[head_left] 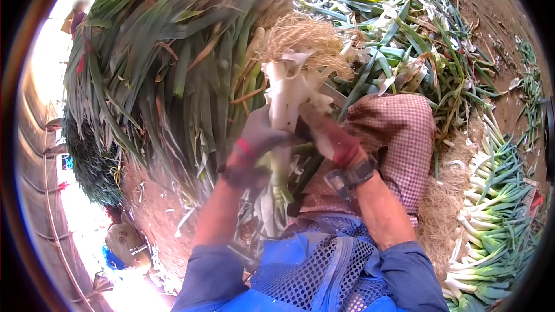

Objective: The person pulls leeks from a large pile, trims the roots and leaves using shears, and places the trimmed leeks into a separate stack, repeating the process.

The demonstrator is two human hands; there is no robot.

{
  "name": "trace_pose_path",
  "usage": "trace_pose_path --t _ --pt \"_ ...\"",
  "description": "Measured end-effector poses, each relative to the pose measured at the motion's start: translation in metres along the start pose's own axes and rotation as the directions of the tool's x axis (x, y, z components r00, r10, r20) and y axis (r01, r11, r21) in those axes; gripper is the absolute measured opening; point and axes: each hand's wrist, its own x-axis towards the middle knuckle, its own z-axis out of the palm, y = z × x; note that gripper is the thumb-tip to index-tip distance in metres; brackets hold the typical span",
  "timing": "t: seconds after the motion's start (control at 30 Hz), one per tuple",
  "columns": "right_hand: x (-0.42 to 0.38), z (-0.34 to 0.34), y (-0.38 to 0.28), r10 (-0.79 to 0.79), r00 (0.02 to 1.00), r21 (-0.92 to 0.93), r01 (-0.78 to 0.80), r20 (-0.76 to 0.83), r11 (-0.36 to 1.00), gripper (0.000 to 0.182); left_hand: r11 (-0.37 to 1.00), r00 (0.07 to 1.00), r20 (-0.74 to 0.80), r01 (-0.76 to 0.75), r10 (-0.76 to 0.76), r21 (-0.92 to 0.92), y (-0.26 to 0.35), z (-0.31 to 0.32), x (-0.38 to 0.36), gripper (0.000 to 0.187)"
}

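A leek (282, 95) stands nearly upright in front of me, its white stem and tangled roots pointing up and its green leaves hanging toward my lap. My left hand (263, 136), in a dark glove with a red cuff, is closed around the stem. Against the stem's other side, my gloved right hand (325, 133) is closed at a loose, pale outer layer (312, 89). Motion blur partly smears its fingertips. To the left lies a big heap of untrimmed leeks (179, 75), leaves spread toward me.
Peeled leaves (399, 34) are heaped at the upper right. Cleaned leeks (483, 214) lie in a row on the right, beside cut roots (442, 219). More leeks (89, 156) are piled farther left, near another person (124, 242). A second person (78, 17) is at the upper left.
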Motion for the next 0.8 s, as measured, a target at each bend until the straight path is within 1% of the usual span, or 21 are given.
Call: trace_pose_path --t 0.03,0.1,0.13,0.17,0.23,0.27,0.3,0.33,0.37,0.4,0.43,0.47,0.5,0.53,0.57,0.6,0.63,0.67,0.7,0.77,0.8 --pt "0.000 0.005 0.005 0.000 1.000 0.005 0.000 0.002 1.000 0.063 1.000 0.999 0.032 0.001 -0.001 -0.015 0.000 -0.008 -0.004 0.058" --pt "0.003 0.015 0.013 0.019 0.980 0.312 -0.082 0.199 0.947 0.070 0.998 0.999 0.036 0.041 -0.039 -0.042 0.020 -0.013 -0.023 0.064" --pt "0.001 0.020 0.009 -0.002 0.963 0.366 -0.100 0.268 0.925 0.074 0.995 0.994 0.061 0.093 -0.090 -0.047 0.025 -0.016 -0.031 0.068" --pt "0.004 0.020 0.011 0.000 0.962 0.370 -0.104 0.272 0.923 0.074 0.988 0.986 0.084 0.146 -0.141 -0.051 0.027 -0.019 -0.037 0.072" --pt "0.016 0.017 0.014 -0.040 0.970 0.268 -0.027 0.239 0.963 0.089 0.990 0.988 0.068 0.137 -0.138 0.018 0.022 -0.024 -0.044 0.082" --pt "0.030 0.000 0.023 0.159 0.978 0.619 -0.207 0.133 0.758 0.083 0.986 0.982 0.102 0.164 -0.160 -0.031 0.024 -0.023 -0.048 0.086" --pt "0.029 -0.022 0.026 0.159 0.977 0.619 -0.211 0.139 0.757 0.083 0.979 0.974 0.137 0.191 -0.179 -0.078 0.024 -0.022 -0.052 0.089" --pt "0.022 -0.030 0.015 -0.091 0.996 -0.118 0.090 -0.003 0.989 0.074 0.944 0.946 0.176 0.298 -0.273 -0.139 0.011 -0.032 -0.056 0.091" --pt "0.015 -0.035 0.003 -0.361 0.929 -0.792 0.277 0.077 0.544 0.064 0.944 0.945 0.175 0.300 -0.275 -0.137 0.003 -0.031 -0.059 0.091" --pt "0.012 -0.037 -0.005 -0.467 0.824 -0.939 0.212 0.322 -0.272 0.056 0.956 0.957 0.149 0.268 -0.249 -0.122 -0.002 -0.027 -0.060 0.090" --pt "0.014 -0.035 -0.010 -0.470 0.824 -0.940 0.205 0.315 -0.272 0.056 0.966 0.967 0.126 0.236 -0.222 -0.106 -0.008 -0.025 -0.062 0.090" --pt "0.020 -0.032 -0.013 -0.566 0.779 -0.854 0.466 0.271 0.233 0.047 0.957 0.966 0.144 0.238 -0.215 -0.167 -0.017 -0.026 -0.066 0.058" --pt "0.027 -0.028 -0.017 -0.626 0.760 -0.465 0.625 0.177 0.627 0.038 0.956 0.966 0.142 0.237 -0.215 -0.170 -0.023 -0.024 -0.070 0.058" --pt "0.034 -0.025 -0.024 -0.632 0.773 0.091 0.626 0.064 0.775 0.032 0.950 0.961 0.163 0.252 -0.224 -0.183 -0.027 -0.019 -0.074 0.059" --pt "0.042 -0.024 -0.033 -0.631 0.773 0.091 0.625 0.064 0.775 0.032 0.943 0.954 0.186 0.269 -0.234 -0.194 -0.031 -0.014 -0.078 0.060" --pt "0.052 -0.024 -0.045 -0.631 0.771 -0.407 0.605 0.085 0.685 0.030 0.949 0.964 0.114 0.257 -0.239 -0.183 -0.034 -0.006 -0.083 0.072" --pt "0.055 -0.021 -0.055 -0.618 0.780 -0.800 0.435 0.105 0.413 0.029 0.948 0.964 0.114 0.258 -0.240 -0.188 -0.035 -0.003 -0.085 0.072" --pt "0.052 -0.007 -0.070 -0.561 0.817 -0.981 0.188 0.135 0.038 0.025 0.945 0.959 0.090 0.280 -0.268 -0.167 -0.033 0.000 -0.089 0.068" --pt "0.064 -0.023 -0.061 -0.556 0.820 -0.981 0.188 0.136 0.037 0.025 0.942 0.953 0.065 0.303 -0.297 -0.145 -0.029 0.003 -0.093 0.065" --pt "0.108 -0.075 -0.034 -0.666 0.724 -0.859 0.445 0.179 0.252 0.023 0.937 0.950 0.042 0.312 -0.310 -0.157 -0.018 0.005 -0.098 0.062" --pt "0.116 -0.084 -0.030 -0.573 0.819 -0.770 0.377 0.018 0.515 0.026 0.931 0.944 0.024 0.328 -0.329 -0.162 -0.015 0.005 -0.101 0.059"
